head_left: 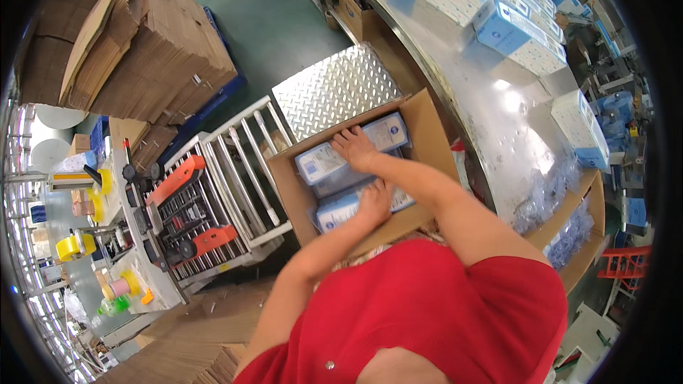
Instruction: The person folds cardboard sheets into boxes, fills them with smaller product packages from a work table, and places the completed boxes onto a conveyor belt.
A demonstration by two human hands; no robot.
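An open brown carton stands in front of me with several blue-and-white packing boxes inside. My right hand lies with fingers spread on top of the far box. Closer to my body, my left hand has its fingers curled over the far edge of the near box. A narrow gap separates these two boxes, and part of another pale surface shows lower down between them. My forearm and wrists hide part of both boxes.
A roller conveyor with a carton-sealing machine stands at left, beside a diamond-plate metal platform. Flat cardboard stacks rise at far left. The metal table on the right carries several blue-and-white boxes and clear plastic wrap.
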